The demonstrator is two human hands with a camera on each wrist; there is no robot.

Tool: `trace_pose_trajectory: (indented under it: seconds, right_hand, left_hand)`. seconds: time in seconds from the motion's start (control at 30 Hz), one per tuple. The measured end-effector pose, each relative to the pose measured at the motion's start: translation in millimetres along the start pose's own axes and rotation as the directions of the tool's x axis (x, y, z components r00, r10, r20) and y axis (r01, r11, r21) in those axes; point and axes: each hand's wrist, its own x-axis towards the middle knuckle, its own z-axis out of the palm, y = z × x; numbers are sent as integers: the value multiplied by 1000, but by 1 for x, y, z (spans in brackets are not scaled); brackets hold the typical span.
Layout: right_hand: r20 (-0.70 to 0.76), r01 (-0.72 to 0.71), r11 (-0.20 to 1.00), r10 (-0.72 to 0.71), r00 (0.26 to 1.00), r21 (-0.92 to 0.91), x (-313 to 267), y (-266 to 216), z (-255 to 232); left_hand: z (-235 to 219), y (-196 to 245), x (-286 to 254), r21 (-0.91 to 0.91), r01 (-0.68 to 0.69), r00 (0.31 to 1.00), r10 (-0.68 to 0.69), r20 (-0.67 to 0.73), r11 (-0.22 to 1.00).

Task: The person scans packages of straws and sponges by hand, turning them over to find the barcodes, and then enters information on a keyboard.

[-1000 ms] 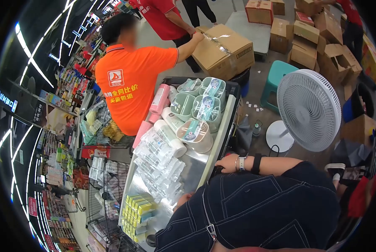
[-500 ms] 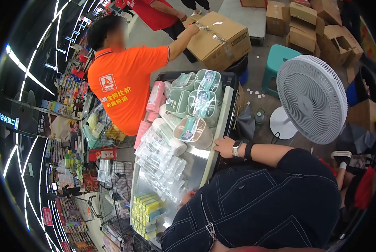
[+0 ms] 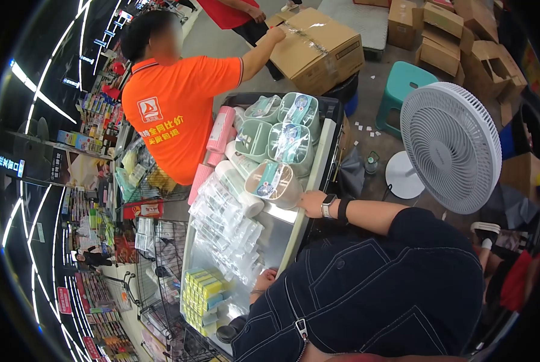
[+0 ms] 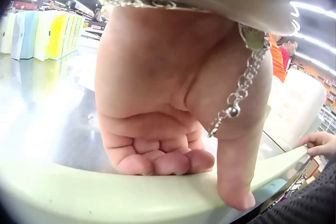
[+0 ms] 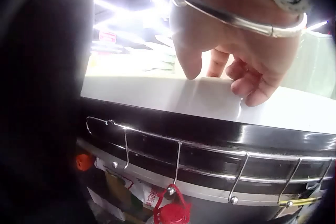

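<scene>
My left hand (image 3: 265,280) rests at the near rim of the counter (image 4: 157,190). In the left wrist view its fingers are loosely curled on the inner side, the thumb down over the outer side, nothing held. My right hand (image 3: 311,203) touches the same rim farther along, beside a beige plastic bin (image 3: 276,181); its relaxed fingertips rest on the white edge in the right wrist view. Clear-wrapped packs (image 3: 225,226) lie between the hands. Pale green divided bins (image 3: 291,142) stand beyond, and small yellow boxes (image 3: 202,292) sit at the left hand's side.
A white fan (image 3: 451,148) and a teal stool (image 3: 403,90) stand to the right. A person in an orange shirt (image 3: 167,120) touches a taped carton (image 3: 318,51) past the counter. Wire shopping carts (image 3: 161,259) are at the left; a wire rail (image 5: 210,150) runs below the rim.
My right hand has moved along the rim toward the beige bin. More of my left hand shows at the counter edge. The head view has shifted slightly.
</scene>
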Motion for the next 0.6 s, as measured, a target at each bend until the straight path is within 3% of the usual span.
trace_pose_trajectory:
  seconds: [0.07, 0.3, 0.37, 0.6]
  right_hand:
    - [-2, 9, 1000, -9, 1000, 15, 2, 3, 2]
    - [-16, -7, 998, 8, 1000, 63, 3, 2, 1]
    - [-28, 1, 997, 1, 1000, 71, 3, 4, 2]
    - [-69, 3, 994, 5, 998, 109, 2, 3, 1]
  left_hand:
    - [6, 2, -4, -233, 75, 994, -92, -65, 970]
    - [14, 16, -14, -215, 83, 988, -109, -113, 973]
    - [19, 34, -21, -303, 97, 985, -135, -108, 948]
    - [13, 13, -16, -283, 86, 989, -117, -94, 955]
